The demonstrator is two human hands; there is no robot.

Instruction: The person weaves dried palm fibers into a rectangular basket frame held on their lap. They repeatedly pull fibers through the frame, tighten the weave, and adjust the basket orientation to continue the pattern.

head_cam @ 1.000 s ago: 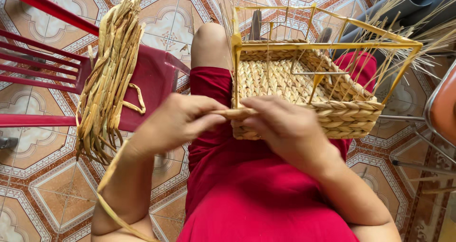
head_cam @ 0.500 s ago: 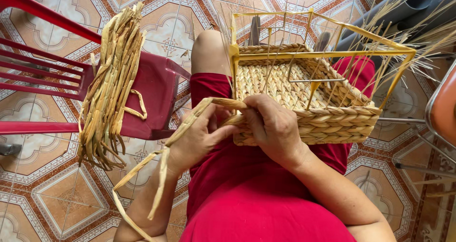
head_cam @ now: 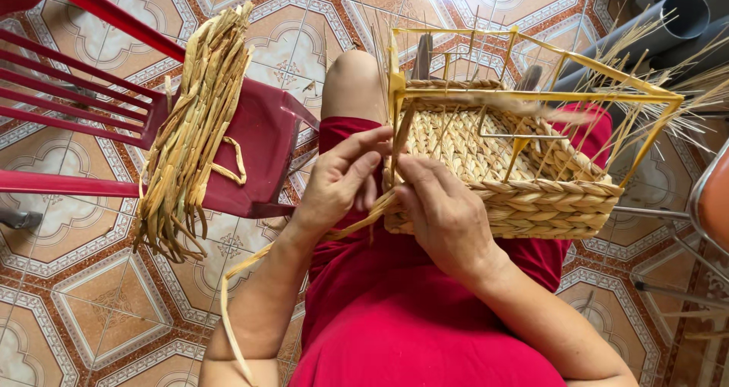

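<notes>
At the near corner of the basket, our left hand had its fingers loosely curled, thumb and forefinger pinching a flat straw strand just beside the yellow wire frame. Our right hand lay over the woven wall, fingers bent and pressing the same strand against the finished rows; it gripped nothing else that we could see. The strand's loose tail ran back under the left wrist and hung down toward the tiled floor. The half-woven basket rested tilted on our lap, on the red cloth, its upright stakes bare above the weave. We judged that the tuck would go best with the strand kept flat and untwisted, drawn snug round the corner upright while the right fingers held the row below from lifting. Too hard a pull risked bending the thin stakes inward. A bundle of spare straw lay across the red plastic chair on our left, near at hand.
</notes>
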